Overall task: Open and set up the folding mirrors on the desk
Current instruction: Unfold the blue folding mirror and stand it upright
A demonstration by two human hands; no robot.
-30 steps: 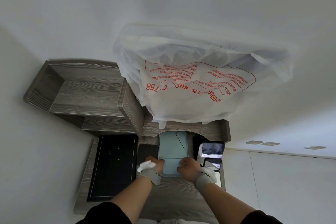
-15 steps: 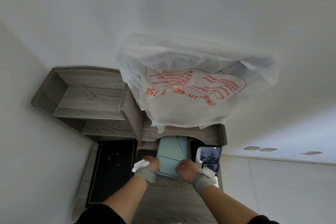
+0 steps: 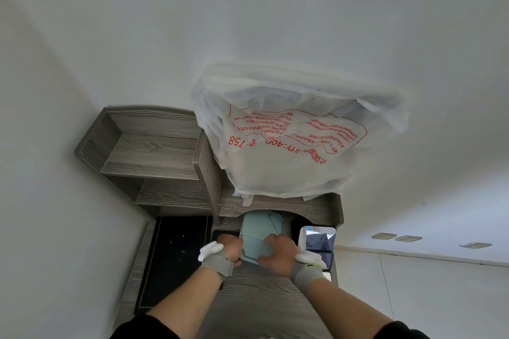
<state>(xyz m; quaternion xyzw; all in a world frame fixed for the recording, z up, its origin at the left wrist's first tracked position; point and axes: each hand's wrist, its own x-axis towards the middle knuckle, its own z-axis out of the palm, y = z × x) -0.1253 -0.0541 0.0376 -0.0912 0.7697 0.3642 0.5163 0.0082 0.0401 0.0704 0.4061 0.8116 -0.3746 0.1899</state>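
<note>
Pale green folding mirror (image 3: 261, 231) is seen at lower centre of frame, on the grey wood desk (image 3: 248, 308), under the arched shelf edge. Its left edge is gripped by the left hand (image 3: 230, 249), fingers curled round it. Its lower right edge is grasped by the right hand (image 3: 281, 254), fingers bent onto the cover. Second mirror (image 3: 319, 239) is set just right of the hands, reflective face showing. Black mat (image 3: 173, 259) is laid at lower left. White printed bag (image 3: 289, 151) is piled on the shelf top, centre right.
</note>
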